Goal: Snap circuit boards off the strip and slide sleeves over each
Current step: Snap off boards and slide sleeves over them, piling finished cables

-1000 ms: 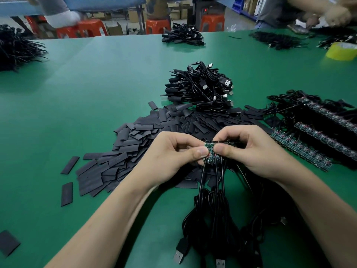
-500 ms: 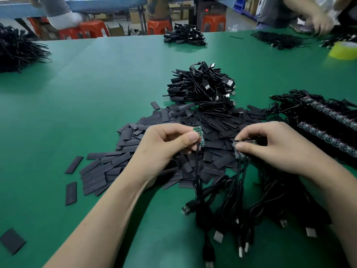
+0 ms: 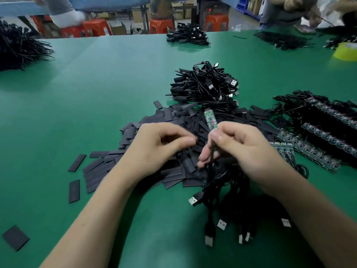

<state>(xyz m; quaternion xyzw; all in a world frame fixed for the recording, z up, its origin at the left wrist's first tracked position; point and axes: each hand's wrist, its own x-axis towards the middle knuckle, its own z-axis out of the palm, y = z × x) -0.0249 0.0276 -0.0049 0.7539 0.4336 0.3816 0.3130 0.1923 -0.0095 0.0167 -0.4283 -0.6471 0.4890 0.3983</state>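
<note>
- Since the earlier frame, the circuit board [image 3: 210,119] is sitting in the right hand [image 3: 249,151] instead of the left hand [image 3: 160,149]. The left hand is now hovering over the pile of sleeves [image 3: 173,117].
- The right hand is pinching the lower end of the board between thumb and forefinger and holding it upright, tilted slightly left. Its lower fingers are curling around the black cable [image 3: 212,151] hanging from the board.
- The left hand is lying knuckles-up with its fingers curled and its thumb tip pressing against the forefinger. Blur is hiding whether a sleeve is caught between them.
- The board is showing as a narrow green slip with tiny parts on its face.
- The sleeves are lying as flat, dull, dark grey rectangles, heaped loosely, with a few loose sleeves [image 3: 74,191] straying to the left.
- Long strips of boards [image 3: 313,151] are lying in rows at the right, with a short piece of strip [image 3: 283,149] just beside the right hand.
- Metal-tipped plugs [image 3: 194,201] are trailing from the cables below the hands.
- The green table [image 3: 96,93] is looking smooth and matte. It is carrying a heap of cables [image 3: 206,88] beyond the sleeves and a yellow roll of tape [image 3: 345,52] at the far right.
- Orange stools [image 3: 162,25] and cardboard boxes are standing beyond the far edge.
</note>
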